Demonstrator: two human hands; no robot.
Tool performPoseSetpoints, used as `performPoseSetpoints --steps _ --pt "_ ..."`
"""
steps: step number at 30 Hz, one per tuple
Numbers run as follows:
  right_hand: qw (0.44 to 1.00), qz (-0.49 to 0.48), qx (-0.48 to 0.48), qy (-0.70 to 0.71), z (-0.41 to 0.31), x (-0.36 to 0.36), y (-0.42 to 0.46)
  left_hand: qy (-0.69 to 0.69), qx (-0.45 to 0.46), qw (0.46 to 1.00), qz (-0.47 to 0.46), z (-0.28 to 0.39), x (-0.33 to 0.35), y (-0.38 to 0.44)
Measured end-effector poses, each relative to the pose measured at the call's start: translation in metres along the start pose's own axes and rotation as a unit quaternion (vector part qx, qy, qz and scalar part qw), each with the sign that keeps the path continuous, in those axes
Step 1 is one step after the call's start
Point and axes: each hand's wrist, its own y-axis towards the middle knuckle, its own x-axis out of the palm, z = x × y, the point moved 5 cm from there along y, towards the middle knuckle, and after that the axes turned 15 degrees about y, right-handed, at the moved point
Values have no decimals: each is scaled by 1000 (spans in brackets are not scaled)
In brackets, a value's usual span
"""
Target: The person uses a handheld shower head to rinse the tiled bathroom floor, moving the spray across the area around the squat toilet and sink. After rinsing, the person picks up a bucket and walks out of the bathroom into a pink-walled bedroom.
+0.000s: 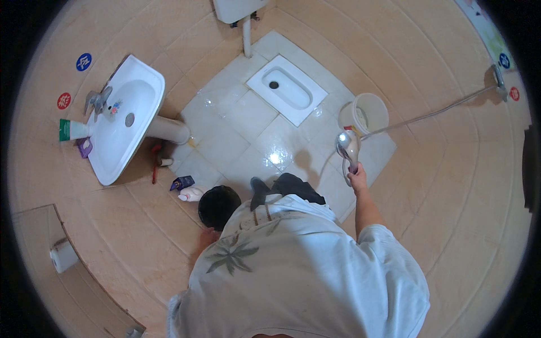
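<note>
My right hand (358, 178) is closed around the handle of a chrome shower head (349, 145), held out over the tiled floor. From it, a metal hose (427, 115) stretches to a wall valve (500, 83) at the upper right. Down at the left, my left hand (210, 235) is at the near rim of a black bucket (219, 205). My shirt hides part of that hand, so its grip on the rim is unclear. Beside the bucket lie a white plastic bottle (191, 194) and a dark purple packet (182, 183).
A pedestal washbasin (148, 118) juts from the left wall, a green-capped tube (74, 129) on its edge. A white squat toilet (312, 94) is set into the wet tile floor (236, 114). Near the right wall stands a white bucket (347, 115). A red-handled tool (155, 165) leans under the basin.
</note>
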Motion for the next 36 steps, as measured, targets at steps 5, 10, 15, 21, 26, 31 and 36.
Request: performPoseSetpoints --steps 5,10,15,21,26,31,36 --pt "994 21 -9 -108 5 -10 7 137 9 990 26 26 2 -16" --pt "982 10 3 -189 7 -38 -10 -33 -12 999 1 -20 18 18" --pt "974 84 37 -206 54 -93 -38 -200 -10 973 -113 -23 18 35" --pt "935 294 161 -116 131 -178 -129 -83 -47 995 -14 13 23 3" --pt "878 419 207 -108 152 -239 -204 9 -19 999 -27 42 45 -7" --pt "849 476 200 110 180 -258 -249 65 -14 996 -58 89 66 -13" --pt "810 452 292 232 220 -248 -269 127 5 989 -80 126 94 -29"
